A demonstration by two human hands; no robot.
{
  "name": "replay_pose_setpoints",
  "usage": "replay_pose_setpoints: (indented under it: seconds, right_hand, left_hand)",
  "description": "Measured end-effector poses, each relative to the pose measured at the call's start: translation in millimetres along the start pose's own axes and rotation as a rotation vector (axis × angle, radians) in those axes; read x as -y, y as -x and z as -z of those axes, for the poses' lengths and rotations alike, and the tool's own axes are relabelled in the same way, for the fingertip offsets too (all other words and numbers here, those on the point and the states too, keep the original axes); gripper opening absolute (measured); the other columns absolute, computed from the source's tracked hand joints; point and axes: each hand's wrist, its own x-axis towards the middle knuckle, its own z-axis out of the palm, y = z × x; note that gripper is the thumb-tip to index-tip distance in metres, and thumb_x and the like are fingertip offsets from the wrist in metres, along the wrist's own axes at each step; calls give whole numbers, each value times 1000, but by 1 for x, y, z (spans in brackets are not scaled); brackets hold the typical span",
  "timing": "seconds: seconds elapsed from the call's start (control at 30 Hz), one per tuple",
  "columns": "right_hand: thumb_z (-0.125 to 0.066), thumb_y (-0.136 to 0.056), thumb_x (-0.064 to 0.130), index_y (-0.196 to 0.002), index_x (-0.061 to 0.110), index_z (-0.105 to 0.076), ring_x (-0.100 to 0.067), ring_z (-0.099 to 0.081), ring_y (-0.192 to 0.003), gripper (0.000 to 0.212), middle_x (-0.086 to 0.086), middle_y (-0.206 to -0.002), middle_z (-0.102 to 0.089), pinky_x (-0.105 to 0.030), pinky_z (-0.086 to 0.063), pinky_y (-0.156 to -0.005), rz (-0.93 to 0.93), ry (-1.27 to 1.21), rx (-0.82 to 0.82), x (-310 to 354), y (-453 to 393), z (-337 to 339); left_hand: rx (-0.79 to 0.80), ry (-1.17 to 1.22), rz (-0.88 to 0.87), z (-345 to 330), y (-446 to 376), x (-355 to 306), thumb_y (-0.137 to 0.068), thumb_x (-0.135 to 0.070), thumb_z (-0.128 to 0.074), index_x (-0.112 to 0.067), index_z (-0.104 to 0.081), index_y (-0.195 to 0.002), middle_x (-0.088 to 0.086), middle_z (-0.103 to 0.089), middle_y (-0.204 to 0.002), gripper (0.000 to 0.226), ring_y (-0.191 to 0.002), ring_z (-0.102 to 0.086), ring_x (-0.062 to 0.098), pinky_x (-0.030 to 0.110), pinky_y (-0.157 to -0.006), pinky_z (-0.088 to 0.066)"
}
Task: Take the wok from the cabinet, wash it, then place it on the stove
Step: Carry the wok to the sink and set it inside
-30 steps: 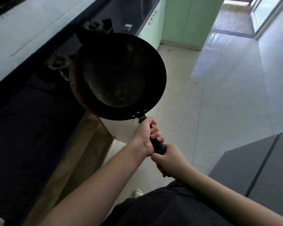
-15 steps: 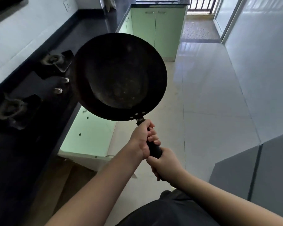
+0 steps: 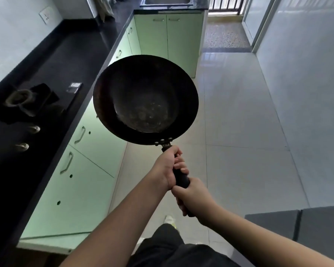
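The stove (image 3: 27,105) is sitting on the black counter (image 3: 69,49), left of the wok (image 3: 145,99). The wok is hanging in the air over the tiled floor (image 3: 239,132), just right of the counter's edge. Below the wok, the left hand (image 3: 167,166) is gripping its handle (image 3: 178,176), and the right hand (image 3: 193,197) is gripping the handle's end.

Head view, forward-down along the kitchen floor (image 3: 239,132)

both arms outstretched, left grip (image 3: 169,167) ahead of right grip (image 3: 194,198), fingers curled.
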Motion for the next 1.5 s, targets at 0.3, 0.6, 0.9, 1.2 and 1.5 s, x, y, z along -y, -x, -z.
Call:
replay_pose_setpoints:
  seconds: [0.3,0.6,0.9,1.2,1.5]
  right_hand:
    - [-55,-74,10,-72,7,-53,-15,-44,-36,4,-1,-47,-51,-23,-37,-40,-36,-34,-54,64,-113,59]
    - [-54,-68,12,-61,11,-49,-17,-40,-37,9,-2,-47,-47,-26,-31,-43,-61,-162,-130,138,-203,108]
    - [-57,-73,12,-65,11,-49,-16,-41,-38,11,-3,-49,-48,-25,-32,-42,-45,-247,-31,195,-303,211]
    - [-53,-76,11,-68,16,-41,-13,-31,-42,16,1,-52,-35,-23,-28,-39,-229,-558,285,256,-390,282]
    - [-48,-86,13,-52,20,-46,-8,-24,-38,35,5,-49,-29,-21,-25,-36,-317,-588,431,321,-491,267]
  left_hand:
    - [86,-12,93,-64,-104,-87,-84,-8,-44,-19,-30,-41,-7,-22,-37,46,-26,-21,9,15,-32,-25]
    - [126,-97,143,-142,-173,-175,-85,-8,-43,-18,-28,-49,-7,-23,-37,41,-26,-22,9,14,-32,-24]
    - [149,-114,138,-242,-263,-240,-86,-9,-41,-19,-27,-46,-7,-22,-36,43,-25,-21,9,15,-31,-22]
    - [231,-76,158,-314,-324,-309,-86,-14,-42,-22,-27,-52,-8,-22,-36,38,-26,-20,8,17,-32,-20]
    - [222,-64,144,-307,-383,-410,-87,-14,-42,-21,-28,-47,-8,-22,-35,43,-26,-21,8,18,-31,-21]
